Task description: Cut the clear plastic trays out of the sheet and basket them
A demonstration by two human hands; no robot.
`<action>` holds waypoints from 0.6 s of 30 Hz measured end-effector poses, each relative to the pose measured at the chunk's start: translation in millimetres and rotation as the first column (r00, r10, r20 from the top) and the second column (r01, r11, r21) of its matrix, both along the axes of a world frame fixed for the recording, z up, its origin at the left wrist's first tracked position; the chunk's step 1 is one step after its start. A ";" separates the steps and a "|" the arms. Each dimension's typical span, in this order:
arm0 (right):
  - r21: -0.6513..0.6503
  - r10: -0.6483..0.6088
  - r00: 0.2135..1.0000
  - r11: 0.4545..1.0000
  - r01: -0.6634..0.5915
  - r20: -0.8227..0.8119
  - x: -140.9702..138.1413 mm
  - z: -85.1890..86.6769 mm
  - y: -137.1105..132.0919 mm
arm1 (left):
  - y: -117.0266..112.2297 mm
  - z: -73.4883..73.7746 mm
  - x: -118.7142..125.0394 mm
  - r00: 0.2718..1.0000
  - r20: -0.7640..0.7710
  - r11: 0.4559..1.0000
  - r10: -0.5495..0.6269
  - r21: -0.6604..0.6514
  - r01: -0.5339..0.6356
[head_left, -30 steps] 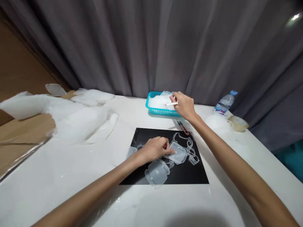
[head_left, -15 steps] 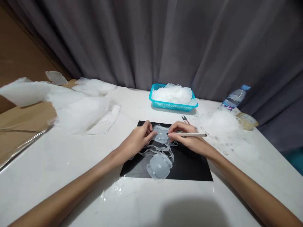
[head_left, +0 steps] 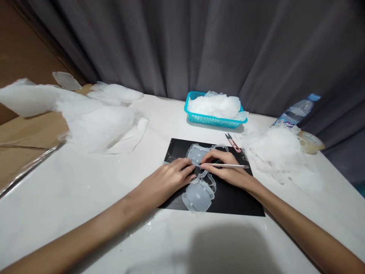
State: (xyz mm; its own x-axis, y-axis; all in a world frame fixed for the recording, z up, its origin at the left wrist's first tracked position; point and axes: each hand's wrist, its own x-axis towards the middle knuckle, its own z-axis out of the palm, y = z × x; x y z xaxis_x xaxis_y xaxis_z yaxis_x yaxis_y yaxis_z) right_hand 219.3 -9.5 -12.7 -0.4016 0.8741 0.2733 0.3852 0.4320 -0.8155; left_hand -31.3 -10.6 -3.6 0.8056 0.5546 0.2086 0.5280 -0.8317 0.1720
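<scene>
A black mat (head_left: 234, 198) lies on the white table (head_left: 71, 205) with a sheet of translucent plastic pieces (head_left: 199, 194) on it. My left hand (head_left: 171, 179) presses its closed fingers on the plastic near the middle of the mat. My right hand (head_left: 225, 169) is closed around a thin white stick (head_left: 228, 165), whose tip touches the plastic beside my left fingertips. Another translucent piece (head_left: 196, 154) sits just beyond both hands.
A turquoise basket (head_left: 212, 120) filled with white plastic scraps stands behind the mat. Small snips (head_left: 233, 142) lie at the mat's far right corner. White scrap heaps (head_left: 273, 146) and a water bottle (head_left: 296, 110) are at right. White sheets (head_left: 97, 129) and cardboard (head_left: 25, 133) lie at left.
My right hand has come back from the basket with the stick and set its tip on the plastic. My left hand shifted on the pieces. The view has moved left.
</scene>
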 end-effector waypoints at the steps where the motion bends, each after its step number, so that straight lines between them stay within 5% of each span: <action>1: 0.024 0.009 1.000 1.000 -0.009 0.011 0.2 -1.5 0.3 | -3.4 -1.3 -1.5 1.000 -0.016 1.000 -0.005 0.006 0.005; 18: 0.331 0.072 0.970 0.932 -0.149 0.233 -4.1 -12.0 -4.3 | -4.3 1.9 7.4 1.000 -0.021 1.000 0.004 0.029 -0.003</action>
